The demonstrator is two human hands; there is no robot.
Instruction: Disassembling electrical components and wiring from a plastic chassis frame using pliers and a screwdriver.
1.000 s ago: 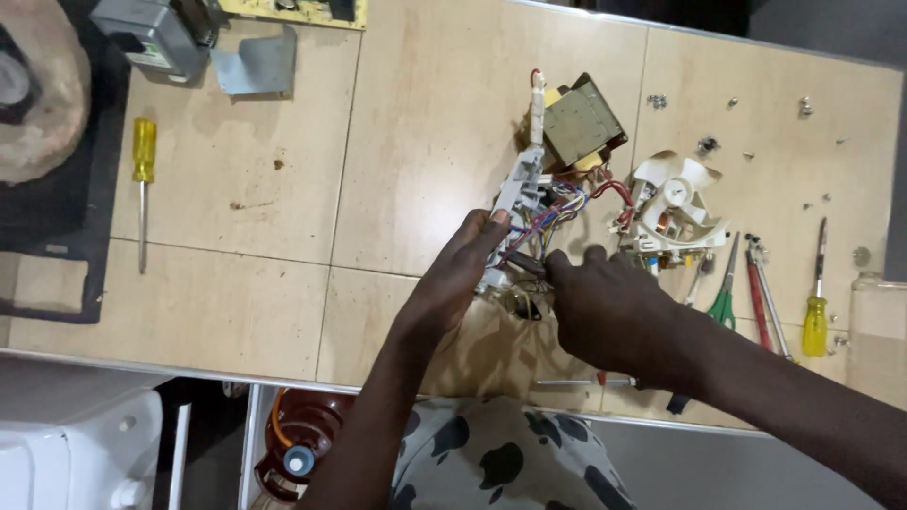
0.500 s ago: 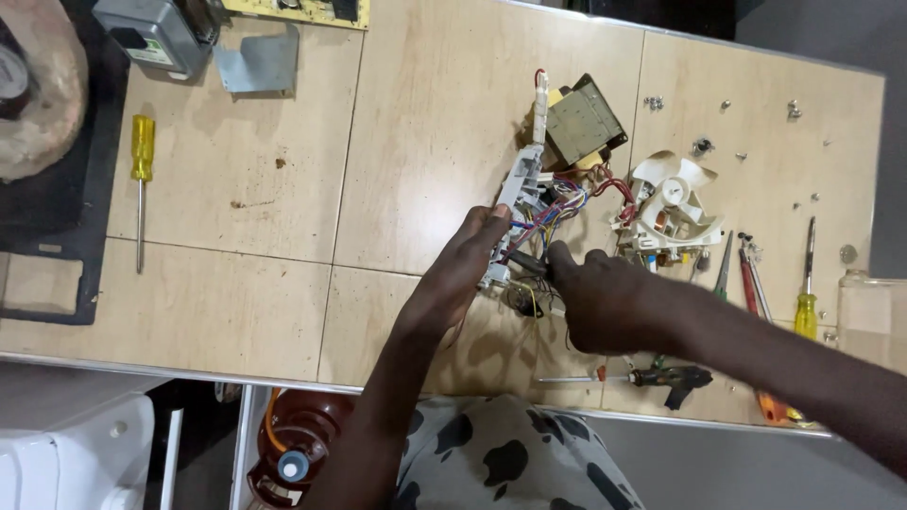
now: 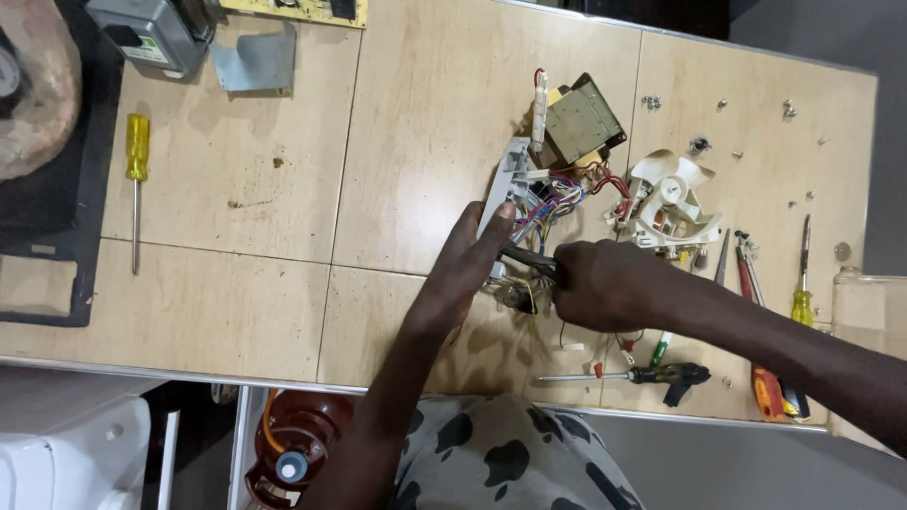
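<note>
- A yellow-handled screwdriver (image 3: 137, 179) lies far left on the tan tabletop (image 3: 236, 302), beside a dark frame (image 3: 47, 255) at the edge.
- A grey metal box (image 3: 156, 33) and a bent metal bracket (image 3: 255, 61) sit at the top left, well apart from the hands.
- The left hand (image 3: 468, 264) reaches up from the bottom edge; its fingers press against the white plastic panel (image 3: 505, 184), steadying it, thumb side near the wires.
- The bundle of coloured wires (image 3: 553, 198) runs from the panel toward a boxy transformer (image 3: 581, 123) just above it.
- The right hand (image 3: 605, 283) is clenched around a dark tool (image 3: 529, 257), whose tip points left into the wiring at the panel's lower end, between the 2 hands.
- A white fan (image 3: 666, 203) lies just right of the wires, above the right wrist.
- Below the right forearm lies a black-handled screwdriver (image 3: 633, 375).
- Far right rest more tools, including a second screwdriver with a yellow handle (image 3: 802, 274), and loose screws (image 3: 723, 106) are scattered near the top.
</note>
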